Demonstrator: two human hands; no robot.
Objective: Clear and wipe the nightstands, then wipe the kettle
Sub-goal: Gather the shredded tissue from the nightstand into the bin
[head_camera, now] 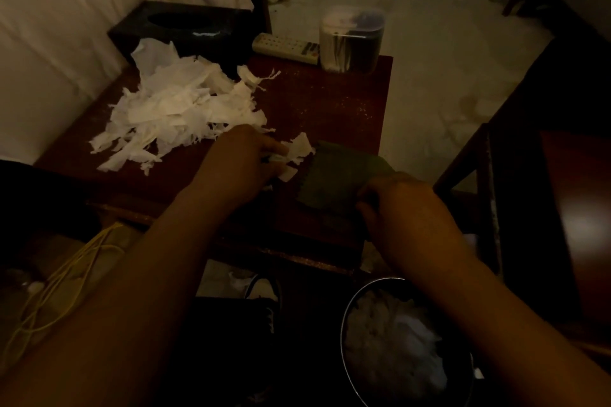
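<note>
A dark red wooden nightstand [317,99] fills the middle of the head view. A heap of torn white tissue scraps [178,109] covers its left half. My left hand [244,158] pinches a few white tissue scraps [297,155] near the front of the top. My right hand [400,205] grips a dark green cloth [337,175] at its near corner, and the cloth lies flat on the nightstand's front right. No kettle shows.
A black tissue box [185,30], a white remote [284,47] and a clear lidded container [352,40] stand along the nightstand's far edge. A round bin [396,344] holding white tissue sits on the floor below. Bed at left, yellow cord [66,281], crumpled tissues on the floor.
</note>
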